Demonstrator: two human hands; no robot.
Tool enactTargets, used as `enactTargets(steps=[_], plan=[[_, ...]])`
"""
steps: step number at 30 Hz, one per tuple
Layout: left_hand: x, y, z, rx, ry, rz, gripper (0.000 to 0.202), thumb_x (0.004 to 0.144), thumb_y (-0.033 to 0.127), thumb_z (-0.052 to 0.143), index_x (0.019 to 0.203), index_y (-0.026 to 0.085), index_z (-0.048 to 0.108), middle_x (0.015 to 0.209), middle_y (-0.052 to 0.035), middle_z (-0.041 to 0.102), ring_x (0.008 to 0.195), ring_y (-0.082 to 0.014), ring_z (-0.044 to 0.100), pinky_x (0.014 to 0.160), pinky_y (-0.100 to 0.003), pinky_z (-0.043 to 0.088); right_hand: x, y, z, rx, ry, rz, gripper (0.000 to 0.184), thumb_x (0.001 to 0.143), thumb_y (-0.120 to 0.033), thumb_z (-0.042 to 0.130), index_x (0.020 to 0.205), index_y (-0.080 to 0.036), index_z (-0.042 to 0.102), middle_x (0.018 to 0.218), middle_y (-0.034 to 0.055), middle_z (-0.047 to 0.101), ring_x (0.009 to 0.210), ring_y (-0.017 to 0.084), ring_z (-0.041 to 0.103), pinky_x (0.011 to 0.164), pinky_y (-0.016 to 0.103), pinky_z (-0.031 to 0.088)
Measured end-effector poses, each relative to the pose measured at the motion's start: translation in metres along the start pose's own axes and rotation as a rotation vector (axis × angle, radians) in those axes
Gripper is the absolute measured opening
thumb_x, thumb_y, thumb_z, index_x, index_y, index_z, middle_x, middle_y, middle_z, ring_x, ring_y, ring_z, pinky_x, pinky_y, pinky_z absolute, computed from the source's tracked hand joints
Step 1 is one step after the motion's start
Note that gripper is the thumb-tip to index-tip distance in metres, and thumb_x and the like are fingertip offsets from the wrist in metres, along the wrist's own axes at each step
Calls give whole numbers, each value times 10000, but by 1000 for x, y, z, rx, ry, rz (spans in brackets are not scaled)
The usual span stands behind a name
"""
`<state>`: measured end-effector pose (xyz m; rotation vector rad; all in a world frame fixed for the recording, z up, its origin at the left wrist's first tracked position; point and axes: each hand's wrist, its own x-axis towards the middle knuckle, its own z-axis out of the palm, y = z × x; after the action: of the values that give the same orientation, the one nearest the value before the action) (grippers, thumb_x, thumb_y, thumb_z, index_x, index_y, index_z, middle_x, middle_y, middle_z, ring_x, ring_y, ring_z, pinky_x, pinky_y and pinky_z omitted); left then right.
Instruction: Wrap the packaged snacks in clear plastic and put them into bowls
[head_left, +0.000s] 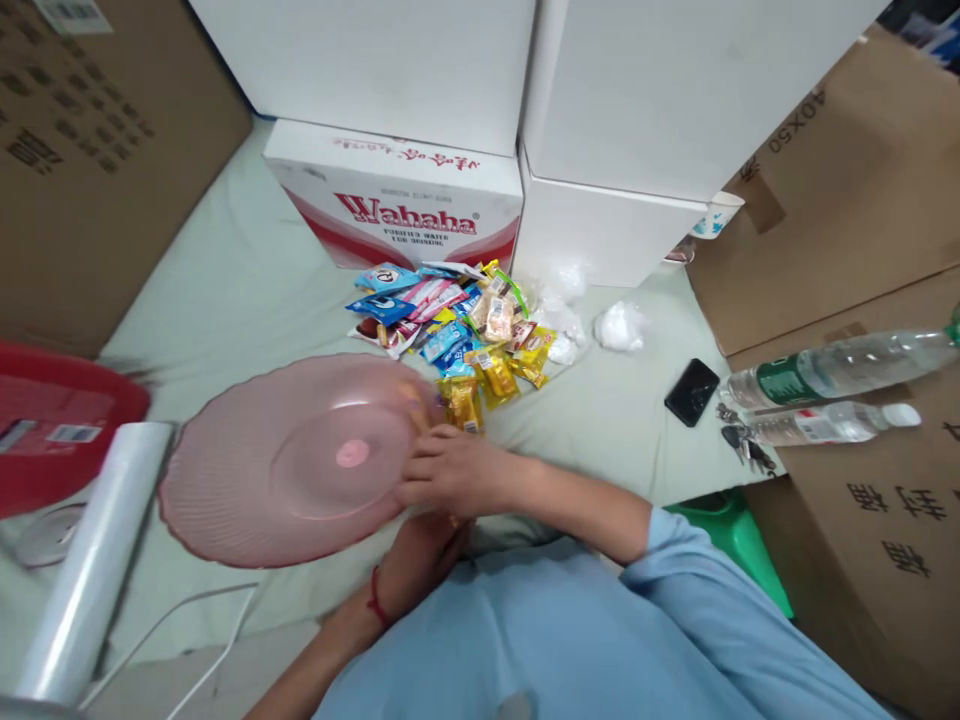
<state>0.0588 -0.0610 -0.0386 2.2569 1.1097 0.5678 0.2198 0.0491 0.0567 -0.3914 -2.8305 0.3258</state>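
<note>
My right hand [450, 470] is closed over the right rim of a translucent pink oval plate [262, 480], its fingers curled downward. Just below it, close to my shirt, my left hand [431, 550] is curled too, with a red string on the wrist. The two hands meet, and whatever lies between their fingers is hidden. Beyond my right hand, yellow snack packets [461, 400] lie against the plate's edge. They belong to a pile of small wrapped snacks [450, 320] in blue, pink and gold.
Behind the pile stand a Wahaha water carton [405, 215] and white boxes [615, 230]. Crumpled clear bags [621, 327], a black phone [691, 392], keys [750, 450] and two plastic bottles [840, 370] lie to the right. At left are a red basin [60, 420] and a plastic film roll [97, 560].
</note>
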Motion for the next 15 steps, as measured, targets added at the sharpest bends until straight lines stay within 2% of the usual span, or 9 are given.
enactTargets(steps=[4, 6, 8, 10, 12, 13, 15], plan=[[-3, -7, 2, -29, 96, -17, 355, 1019, 293, 420, 1078, 222, 763, 1070, -77, 818, 934, -245, 785, 801, -346, 632, 45, 4, 35, -24, -136, -82, 249, 1072, -197, 485, 1171, -199, 714, 1113, 58, 741, 1107, 238, 617, 983, 404, 447], [-6, -12, 3, -14, 147, -45, 352, 1000, 285, 429, 1063, 224, 770, 1054, -78, 819, 942, -259, 782, 804, -361, 635, 53, 1, 43, -34, -146, -82, 268, 1081, -197, 467, 1168, -186, 721, 1160, 70, 736, 1168, 237, 606, 1044, 402, 432], [-7, -16, 3, 34, 196, -92, 338, 969, 295, 451, 1017, 214, 775, 990, -93, 817, 902, -287, 775, 766, -389, 634, 51, -2, 44, -35, -100, -54, 282, 1078, -187, 469, 1214, -199, 715, 1301, 75, 705, 1294, 232, 556, 1143, 413, 379], [-7, -20, -1, 85, 261, -173, 321, 957, 318, 467, 959, 200, 766, 917, -110, 801, 867, -304, 760, 742, -410, 626, 36, 0, 37, -2, 13, -17, 300, 1066, -188, 486, 1272, -234, 699, 1413, 62, 658, 1383, 210, 498, 1202, 412, 341], [-5, -21, -6, 98, 338, -268, 307, 977, 334, 473, 982, 188, 743, 929, -113, 785, 892, -292, 748, 782, -410, 621, 5, 9, 21, 36, 207, 93, 297, 1048, -196, 501, 1263, -252, 699, 1362, 61, 683, 1340, 187, 534, 1173, 383, 399], [-4, -21, -9, 83, 363, -289, 296, 991, 337, 477, 1013, 185, 730, 960, -110, 779, 917, -276, 744, 812, -398, 617, -16, 18, 10, 36, 344, 194, 272, 1039, -202, 506, 1213, -246, 711, 1263, 70, 716, 1261, 184, 582, 1119, 365, 455], [0, -18, -12, 26, 378, -257, 260, 1009, 320, 488, 1064, 193, 708, 1012, -90, 768, 947, -233, 738, 851, -357, 607, -67, 42, -15, -70, 650, 574, 280, 1037, -198, 468, 1182, -244, 703, 1167, 93, 711, 1167, 210, 627, 1032, 391, 521]])
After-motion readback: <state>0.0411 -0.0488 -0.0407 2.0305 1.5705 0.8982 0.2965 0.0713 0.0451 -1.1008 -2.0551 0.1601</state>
